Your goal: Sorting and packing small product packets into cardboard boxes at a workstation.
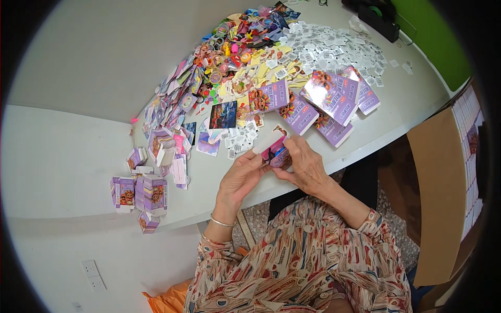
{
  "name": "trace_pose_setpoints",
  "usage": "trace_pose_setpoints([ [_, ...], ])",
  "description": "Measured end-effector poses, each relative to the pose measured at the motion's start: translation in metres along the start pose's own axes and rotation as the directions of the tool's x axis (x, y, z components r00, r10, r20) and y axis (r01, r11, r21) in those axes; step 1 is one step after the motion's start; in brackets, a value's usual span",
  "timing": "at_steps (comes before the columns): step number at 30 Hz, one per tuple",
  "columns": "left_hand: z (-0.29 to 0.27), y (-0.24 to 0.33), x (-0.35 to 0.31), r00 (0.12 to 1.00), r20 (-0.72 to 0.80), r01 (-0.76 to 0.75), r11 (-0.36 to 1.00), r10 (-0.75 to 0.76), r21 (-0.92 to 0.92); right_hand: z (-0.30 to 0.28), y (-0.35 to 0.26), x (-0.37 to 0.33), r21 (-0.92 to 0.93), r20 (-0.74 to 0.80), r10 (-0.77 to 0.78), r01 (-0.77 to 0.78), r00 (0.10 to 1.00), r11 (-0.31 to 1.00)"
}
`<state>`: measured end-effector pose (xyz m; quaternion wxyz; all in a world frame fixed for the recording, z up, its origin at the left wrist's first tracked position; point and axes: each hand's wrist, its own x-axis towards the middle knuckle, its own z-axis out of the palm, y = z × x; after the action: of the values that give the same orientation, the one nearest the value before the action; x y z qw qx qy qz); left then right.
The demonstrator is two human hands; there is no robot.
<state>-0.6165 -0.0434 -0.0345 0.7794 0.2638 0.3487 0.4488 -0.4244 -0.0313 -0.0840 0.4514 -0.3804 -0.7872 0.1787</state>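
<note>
Close in front of my body, over the table's near edge, both hands hold a small purple printed box. Its top gapes, showing pink inside and something blue and dark in the opening. My left hand pinches the box's left side. Around its right side curl the fingers of my right hand. Just beyond lie several filled-looking purple boxes, some overlapping. Small white printed slips and a dark picture card are near my left hand.
Heaped along the table are colourful trinkets, yellow cards and white slips. Empty-looking purple boxes stand at the left edge, against the wall. A cardboard carton of packed boxes stands right; a black tape dispenser sits far right.
</note>
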Motion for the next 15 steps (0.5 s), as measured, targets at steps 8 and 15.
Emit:
trace_pose_setpoints([
  [8,0.023,0.004,0.011,0.989,-0.148,0.036,0.941,0.015,0.337,-0.003,-0.001,-0.001,-0.053,0.093,0.057,-0.052,0.994,0.997],
  [15,0.020,0.003,0.021,0.990,-0.129,0.013,0.861,0.061,0.509,-0.003,-0.005,-0.003,-0.073,0.078,0.058,-0.052,0.995,0.996],
])
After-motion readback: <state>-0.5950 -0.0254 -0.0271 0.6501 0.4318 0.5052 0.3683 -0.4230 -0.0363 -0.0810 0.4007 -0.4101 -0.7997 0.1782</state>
